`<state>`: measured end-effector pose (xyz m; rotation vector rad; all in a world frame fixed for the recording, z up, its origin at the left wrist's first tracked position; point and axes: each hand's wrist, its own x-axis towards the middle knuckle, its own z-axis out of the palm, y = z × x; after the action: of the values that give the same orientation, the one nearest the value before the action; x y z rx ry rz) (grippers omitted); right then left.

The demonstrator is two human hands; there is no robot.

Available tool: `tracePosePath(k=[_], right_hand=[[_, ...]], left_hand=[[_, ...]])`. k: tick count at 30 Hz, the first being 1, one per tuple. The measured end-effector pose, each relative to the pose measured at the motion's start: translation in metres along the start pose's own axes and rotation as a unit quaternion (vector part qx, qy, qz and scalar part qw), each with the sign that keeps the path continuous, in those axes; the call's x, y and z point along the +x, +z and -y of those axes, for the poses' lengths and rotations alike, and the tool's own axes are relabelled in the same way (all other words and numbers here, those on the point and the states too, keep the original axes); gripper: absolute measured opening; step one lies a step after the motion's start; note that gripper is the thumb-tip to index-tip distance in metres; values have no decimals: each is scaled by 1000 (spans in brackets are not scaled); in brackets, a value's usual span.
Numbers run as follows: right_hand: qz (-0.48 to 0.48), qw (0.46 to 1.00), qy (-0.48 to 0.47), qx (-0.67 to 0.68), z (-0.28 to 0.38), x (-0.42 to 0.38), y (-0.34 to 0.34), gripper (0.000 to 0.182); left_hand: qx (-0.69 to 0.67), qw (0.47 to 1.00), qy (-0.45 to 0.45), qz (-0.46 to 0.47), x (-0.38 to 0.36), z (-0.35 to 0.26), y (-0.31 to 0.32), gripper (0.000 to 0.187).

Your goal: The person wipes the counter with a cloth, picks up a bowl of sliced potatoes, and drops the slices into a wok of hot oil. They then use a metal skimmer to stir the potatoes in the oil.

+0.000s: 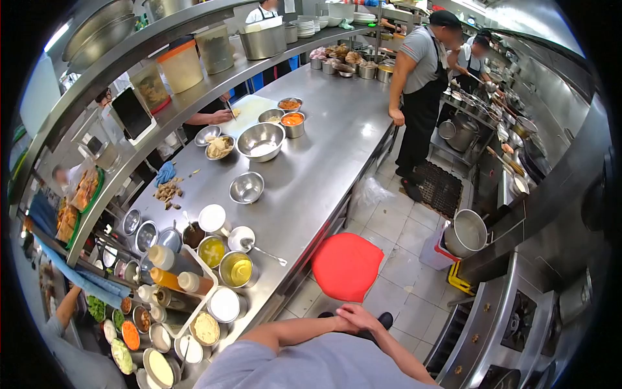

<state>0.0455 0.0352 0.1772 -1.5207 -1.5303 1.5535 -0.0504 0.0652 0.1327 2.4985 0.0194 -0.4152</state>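
Observation:
My left hand [331, 324] and my right hand [358, 317] rest together in front of my body, one over the other, fingers closed. No object shows in either of them; the fingers partly hide each other. Just beyond them stands a round red stool seat [346, 266]. To the left of my hands, on the steel counter [311, 162], are a pot of yellow liquid [239, 271], a white container with a spoon [241, 238], a pot of white contents [225, 304] and a pot of pale yellow paste [207, 329].
Squeeze bottles [172, 259] stand in a rack at the counter's near end. Farther along are steel bowls [260, 141] and a co-worker's hand [222, 116] at a cutting board [249, 110]. A person [421, 78] stands at the counter's right side. A stove [518, 321] is at right.

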Motion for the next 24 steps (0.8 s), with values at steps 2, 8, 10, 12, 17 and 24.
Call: tracePosePath(k=[2, 8, 10, 12, 17, 24], right_hand=[[3, 999, 35, -30, 4, 0, 6, 44], [9, 997, 73, -13, -2, 8, 12, 44], [19, 997, 74, -4, -4, 14, 13, 44], [32, 995, 95, 28, -17, 19, 19, 44], [51, 995, 82, 12, -34, 31, 26, 44], [47, 996, 69, 8, -30, 32, 28, 45]], left_hand=[[-44, 999, -10, -16, 3, 3, 13, 28], [-59, 998, -18, -30, 4, 6, 27, 28], [-63, 997, -22, -36, 1, 7, 28, 28], [-65, 997, -23, -41, 1, 6, 29, 28], [-67, 996, -30, -49, -4, 8, 27, 27], [-74, 995, -35, -57, -6, 10, 29, 27]])
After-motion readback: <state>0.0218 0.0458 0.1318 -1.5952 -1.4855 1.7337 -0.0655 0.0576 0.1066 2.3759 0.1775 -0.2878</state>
